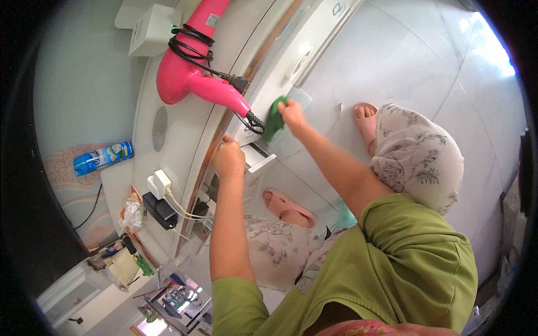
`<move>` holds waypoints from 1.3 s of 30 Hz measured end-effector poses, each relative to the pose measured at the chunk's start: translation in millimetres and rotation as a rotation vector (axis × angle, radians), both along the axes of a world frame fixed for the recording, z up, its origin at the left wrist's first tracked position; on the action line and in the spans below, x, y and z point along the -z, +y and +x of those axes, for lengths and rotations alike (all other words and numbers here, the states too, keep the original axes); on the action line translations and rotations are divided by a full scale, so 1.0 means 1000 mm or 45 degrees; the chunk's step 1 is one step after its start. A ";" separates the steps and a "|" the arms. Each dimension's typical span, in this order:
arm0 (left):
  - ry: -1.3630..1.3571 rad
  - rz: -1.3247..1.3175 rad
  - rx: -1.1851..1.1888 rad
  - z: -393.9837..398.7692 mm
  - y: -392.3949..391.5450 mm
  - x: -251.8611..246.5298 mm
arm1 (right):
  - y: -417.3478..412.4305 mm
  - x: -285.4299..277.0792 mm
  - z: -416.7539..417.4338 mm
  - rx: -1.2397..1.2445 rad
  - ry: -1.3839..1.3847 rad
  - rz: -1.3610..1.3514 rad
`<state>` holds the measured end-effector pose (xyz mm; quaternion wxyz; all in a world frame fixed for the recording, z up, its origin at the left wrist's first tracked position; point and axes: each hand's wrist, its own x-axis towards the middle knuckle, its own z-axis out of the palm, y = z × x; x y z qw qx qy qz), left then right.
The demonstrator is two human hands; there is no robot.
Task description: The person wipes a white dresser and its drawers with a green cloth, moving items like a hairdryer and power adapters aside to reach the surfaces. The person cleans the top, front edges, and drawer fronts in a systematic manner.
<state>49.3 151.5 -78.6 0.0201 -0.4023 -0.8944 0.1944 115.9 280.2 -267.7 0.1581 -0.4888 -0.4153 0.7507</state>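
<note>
My right hand grips a green cloth at its upper edge, in front of the white drawer front of a long low cabinet. My left hand rests at the cabinet's top edge, near a small pulled-out white drawer; its fingertips are partly hidden, and no object shows in it. Above both hands, a pink hair dryer lies on the cabinet top, its black cord wound around the barrel and its plug close to the edge.
A white box-shaped device, a blue spray can, white chargers and a black adapter are on or by the cabinet top. White cables hang over the edge. A thin white cable lies on the tiled floor near a pink slipper.
</note>
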 end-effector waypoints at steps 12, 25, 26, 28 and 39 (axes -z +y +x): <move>-0.031 -0.094 -0.042 -0.007 0.002 0.014 | 0.086 -0.031 0.019 0.478 -0.038 0.233; -0.038 -0.116 -0.086 0.001 0.009 -0.001 | 0.108 -0.026 0.017 0.653 0.325 -0.479; 0.025 -0.107 -0.043 -0.003 0.005 0.006 | 0.126 -0.023 0.019 0.659 0.319 -0.438; 0.011 -0.121 -0.062 -0.002 0.010 0.004 | 0.162 -0.021 0.019 0.825 0.365 -0.296; 0.008 -0.003 -0.070 -0.003 -0.001 0.012 | 0.178 -0.022 0.026 0.891 0.572 0.071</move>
